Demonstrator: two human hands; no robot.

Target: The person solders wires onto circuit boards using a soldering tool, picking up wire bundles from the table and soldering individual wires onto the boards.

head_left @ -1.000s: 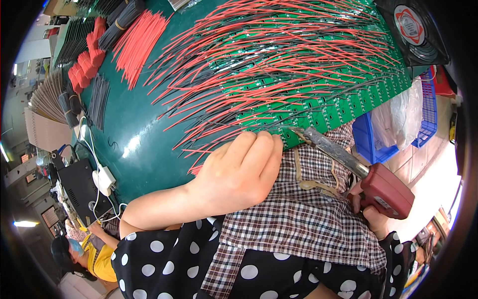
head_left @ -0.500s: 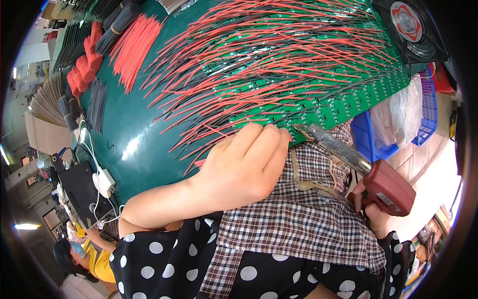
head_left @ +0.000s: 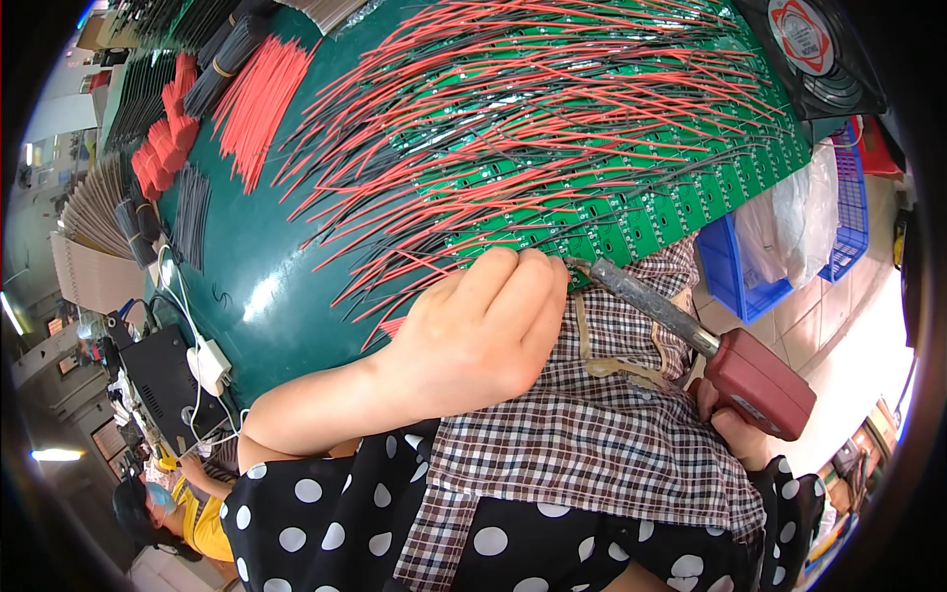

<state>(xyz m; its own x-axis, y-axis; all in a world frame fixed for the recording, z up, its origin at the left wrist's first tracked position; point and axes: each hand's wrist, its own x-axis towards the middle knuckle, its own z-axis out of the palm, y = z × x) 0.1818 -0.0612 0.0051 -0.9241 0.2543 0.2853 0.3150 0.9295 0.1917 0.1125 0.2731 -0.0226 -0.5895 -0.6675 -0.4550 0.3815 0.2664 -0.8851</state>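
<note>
My left hand (head_left: pixel 478 335) is closed at the near edge of a sheet of green circuit boards (head_left: pixel 646 232), its fingertips tucked out of sight. Whatever it pinches is hidden behind the knuckles. In my right hand (head_left: pixel 738 436) is a soldering gun with a dark red body (head_left: pixel 760 385) and a long metal barrel (head_left: pixel 656 311). Its tip points left and lies close beside my left fingers, at the board's edge. Many red and black wires (head_left: pixel 434 173) fan leftward across the boards, their ends overhanging the green tabletop (head_left: pixel 271 326).
Loose red wires (head_left: pixel 258 109) and black wires (head_left: pixel 192 217) lie at the left, near tied bundles. A black box (head_left: pixel 163 380) with white cables stands lower left, near a person in yellow (head_left: pixel 202 518). A fan (head_left: pixel 809 49) is far right, above a blue basket (head_left: pixel 735 271).
The soldering gun has shifted slightly left and down, its tip now nearer my left fingers. My left hand has moved a little left and stays closed.
</note>
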